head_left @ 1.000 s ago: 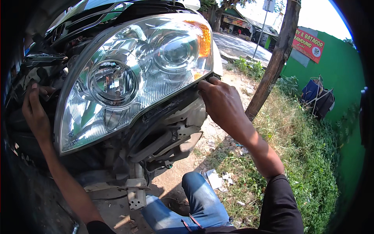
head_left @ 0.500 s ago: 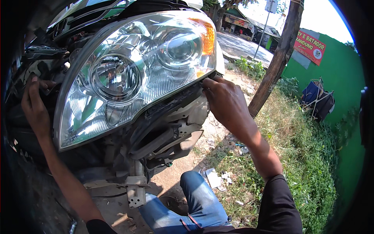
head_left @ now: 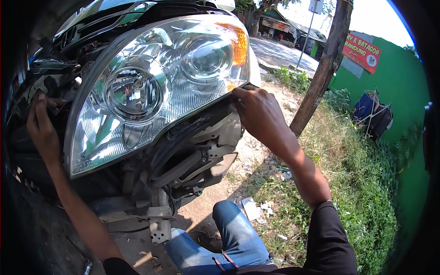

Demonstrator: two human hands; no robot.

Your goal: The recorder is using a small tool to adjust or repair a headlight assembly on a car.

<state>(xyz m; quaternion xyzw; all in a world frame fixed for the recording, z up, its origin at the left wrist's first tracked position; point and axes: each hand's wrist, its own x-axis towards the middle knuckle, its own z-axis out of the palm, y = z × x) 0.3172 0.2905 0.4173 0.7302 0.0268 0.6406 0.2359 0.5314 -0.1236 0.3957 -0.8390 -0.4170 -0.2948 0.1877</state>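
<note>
A large clear car headlamp (head_left: 160,91) with an amber section at its right end sits in the opened front of a car. My right hand (head_left: 256,114) grips its lower right edge with bent fingers. My left hand (head_left: 43,126) is at the lamp's left side among dark parts (head_left: 59,82), fingers bent around something small and dark that is hard to make out. Below the lamp, black brackets and bare metal (head_left: 160,224) are exposed.
My jeans-clad legs (head_left: 229,229) are below the car's front. To the right are dirt ground (head_left: 197,211) with paper litter, weeds (head_left: 348,206), a wooden pole (head_left: 316,91), and a green wall (head_left: 403,91) with a red sign and hanging bags. A road (head_left: 284,55) runs behind.
The view shifts slightly. My right hand's fingers move a little along the lamp's lower right edge, while my left hand stays in about the same place.
</note>
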